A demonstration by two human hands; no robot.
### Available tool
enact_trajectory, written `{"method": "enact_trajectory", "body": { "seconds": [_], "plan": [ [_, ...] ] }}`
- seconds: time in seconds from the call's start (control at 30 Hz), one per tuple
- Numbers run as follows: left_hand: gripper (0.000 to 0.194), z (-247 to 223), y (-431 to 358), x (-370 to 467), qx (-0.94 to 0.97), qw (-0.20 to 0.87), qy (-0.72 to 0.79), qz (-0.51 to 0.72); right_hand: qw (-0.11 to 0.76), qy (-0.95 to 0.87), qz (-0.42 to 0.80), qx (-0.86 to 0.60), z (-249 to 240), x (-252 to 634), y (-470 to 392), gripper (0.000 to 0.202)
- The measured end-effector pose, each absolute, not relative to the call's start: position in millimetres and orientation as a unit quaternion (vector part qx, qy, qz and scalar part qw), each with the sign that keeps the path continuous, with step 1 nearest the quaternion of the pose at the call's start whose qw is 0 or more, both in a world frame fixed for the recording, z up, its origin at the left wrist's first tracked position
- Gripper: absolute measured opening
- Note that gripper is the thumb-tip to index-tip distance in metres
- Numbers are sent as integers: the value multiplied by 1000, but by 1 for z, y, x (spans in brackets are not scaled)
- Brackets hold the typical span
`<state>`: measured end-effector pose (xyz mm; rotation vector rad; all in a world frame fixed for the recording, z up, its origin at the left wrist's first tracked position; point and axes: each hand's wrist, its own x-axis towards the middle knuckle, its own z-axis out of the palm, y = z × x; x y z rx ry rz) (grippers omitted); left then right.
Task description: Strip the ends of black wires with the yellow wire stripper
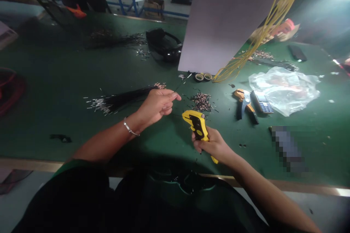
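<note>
My left hand (159,105) pinches a thin black wire (179,86) between thumb and forefinger; its far end points up and away. Wrapped in my right hand (209,142) is a yellow and black wire stripper (197,123), its jaws turned left towards my left hand. The jaws are apart from the wire. Beside and behind my left hand lies a bundle of black wires (127,96) with bare ends. Just beyond the stripper is a small heap of cut insulation and copper bits (201,101).
Two tape rolls (203,77) sit below a hanging grey board (218,22). At right are an orange and black hand tool (244,105), a keypad phone (262,102) and a plastic bag (287,89). Yellow wires (259,43) hang down. Another person's hands (273,34) show across the green table (153,142).
</note>
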<state>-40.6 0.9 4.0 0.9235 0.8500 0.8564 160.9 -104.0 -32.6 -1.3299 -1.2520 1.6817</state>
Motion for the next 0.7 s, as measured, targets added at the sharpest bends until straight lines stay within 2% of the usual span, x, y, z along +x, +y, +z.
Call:
{"method": "enact_trajectory", "body": {
  "seconds": [0.2, 0.5, 0.7],
  "plan": [
    [16, 6, -7, -35, 412, 737, 388, 369, 362, -441, 655, -496, -39, 163, -104, 18],
    [15, 12, -17, -34, 416, 728, 394, 375, 278, -604, 477, -575, -47, 167, -94, 10],
    [16, 15, -22, -31, 412, 722, 402, 383, 280, -625, 430, -588, -49, 160, -85, 9]
  ]
}}
